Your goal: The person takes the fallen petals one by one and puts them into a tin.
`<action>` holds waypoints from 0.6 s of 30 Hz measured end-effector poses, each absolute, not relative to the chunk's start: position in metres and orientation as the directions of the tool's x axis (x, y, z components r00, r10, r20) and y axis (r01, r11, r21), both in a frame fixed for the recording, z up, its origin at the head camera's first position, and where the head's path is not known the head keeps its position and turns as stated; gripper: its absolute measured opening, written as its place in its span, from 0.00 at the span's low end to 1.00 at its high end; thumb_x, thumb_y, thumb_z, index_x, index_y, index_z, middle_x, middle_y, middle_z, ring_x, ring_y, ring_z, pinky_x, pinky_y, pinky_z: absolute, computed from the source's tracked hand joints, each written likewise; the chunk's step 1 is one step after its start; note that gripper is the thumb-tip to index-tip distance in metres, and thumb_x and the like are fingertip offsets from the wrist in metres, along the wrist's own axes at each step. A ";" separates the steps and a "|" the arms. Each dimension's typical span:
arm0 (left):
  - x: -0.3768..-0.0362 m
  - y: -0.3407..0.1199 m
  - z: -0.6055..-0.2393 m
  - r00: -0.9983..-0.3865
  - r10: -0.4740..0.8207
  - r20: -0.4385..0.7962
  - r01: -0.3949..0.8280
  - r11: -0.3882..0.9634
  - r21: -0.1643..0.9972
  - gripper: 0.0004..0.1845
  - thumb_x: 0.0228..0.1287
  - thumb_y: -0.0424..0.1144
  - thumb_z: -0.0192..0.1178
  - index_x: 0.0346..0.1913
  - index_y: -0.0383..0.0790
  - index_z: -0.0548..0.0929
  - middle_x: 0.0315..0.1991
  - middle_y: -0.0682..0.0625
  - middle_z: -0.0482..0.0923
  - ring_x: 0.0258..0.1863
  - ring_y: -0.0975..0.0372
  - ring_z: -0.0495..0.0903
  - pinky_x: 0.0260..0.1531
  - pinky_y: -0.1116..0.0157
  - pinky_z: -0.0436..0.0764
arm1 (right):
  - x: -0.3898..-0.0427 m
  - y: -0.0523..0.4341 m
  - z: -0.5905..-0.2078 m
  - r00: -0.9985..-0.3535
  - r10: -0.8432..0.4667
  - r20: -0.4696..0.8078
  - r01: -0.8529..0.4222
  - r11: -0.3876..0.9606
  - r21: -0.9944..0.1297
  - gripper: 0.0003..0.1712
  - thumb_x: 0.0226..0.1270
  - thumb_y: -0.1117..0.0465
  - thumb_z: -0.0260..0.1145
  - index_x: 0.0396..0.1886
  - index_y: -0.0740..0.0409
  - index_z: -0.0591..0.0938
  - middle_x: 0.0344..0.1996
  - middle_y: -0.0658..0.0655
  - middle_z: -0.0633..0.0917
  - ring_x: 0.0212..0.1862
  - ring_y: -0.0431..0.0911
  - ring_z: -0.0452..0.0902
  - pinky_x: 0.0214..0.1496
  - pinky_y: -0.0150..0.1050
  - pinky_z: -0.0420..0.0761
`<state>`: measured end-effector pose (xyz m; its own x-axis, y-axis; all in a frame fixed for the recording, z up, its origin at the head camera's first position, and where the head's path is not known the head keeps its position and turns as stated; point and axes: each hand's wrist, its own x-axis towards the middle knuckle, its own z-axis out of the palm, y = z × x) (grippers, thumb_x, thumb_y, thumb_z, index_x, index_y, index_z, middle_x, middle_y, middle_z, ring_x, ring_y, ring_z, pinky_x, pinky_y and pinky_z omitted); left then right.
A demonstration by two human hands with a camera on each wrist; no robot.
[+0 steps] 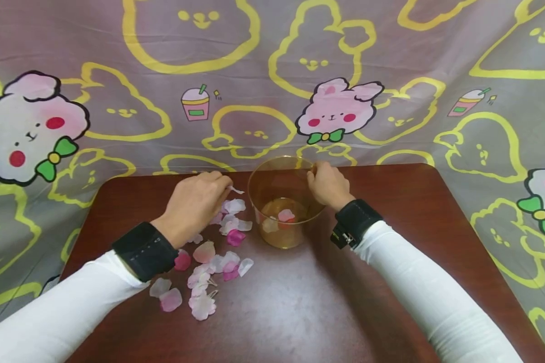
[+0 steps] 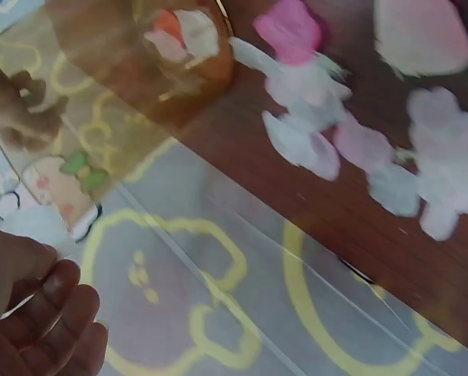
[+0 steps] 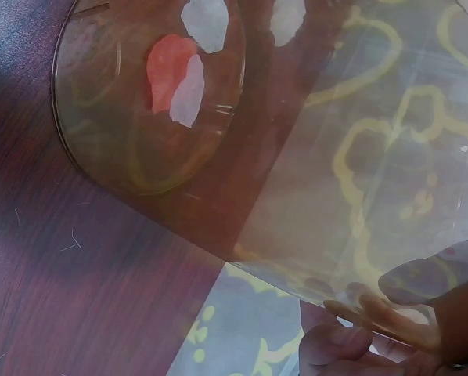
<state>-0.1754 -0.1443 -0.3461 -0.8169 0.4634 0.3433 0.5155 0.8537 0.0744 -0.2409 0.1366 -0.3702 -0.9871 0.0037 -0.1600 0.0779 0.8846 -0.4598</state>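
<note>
Left hand (image 1: pixel 195 204) pinches a pale petal (image 1: pixel 236 190) at the tub's (image 1: pixel 270 184) 9 o'clock, just outside the rim. Right hand (image 1: pixel 330 186) grips the rim at 2 o'clock. Inside petals (image 1: pixel 286 216) lie low; loose petals (image 1: pixel 204 252) on table (image 1: pixel 404 201), 8 o'clock.

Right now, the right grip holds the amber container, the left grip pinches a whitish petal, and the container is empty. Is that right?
No: the amber container is not empty. The right wrist view shows petals lying inside it, one of them red. The rest stands: the right grip holds the container, and the left grip pinches a whitish petal.
</note>
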 end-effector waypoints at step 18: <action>-0.171 -0.076 -0.350 -0.688 0.631 0.358 0.663 0.747 -0.043 0.10 0.55 0.25 0.68 0.38 0.40 0.86 0.33 0.48 0.82 0.37 0.54 0.81 0.34 0.59 0.80 | -0.241 0.135 -0.369 -0.986 0.018 -0.166 0.091 0.891 -0.445 0.15 0.79 0.50 0.51 0.45 0.55 0.77 0.35 0.57 0.80 0.41 0.54 0.78 0.44 0.52 0.75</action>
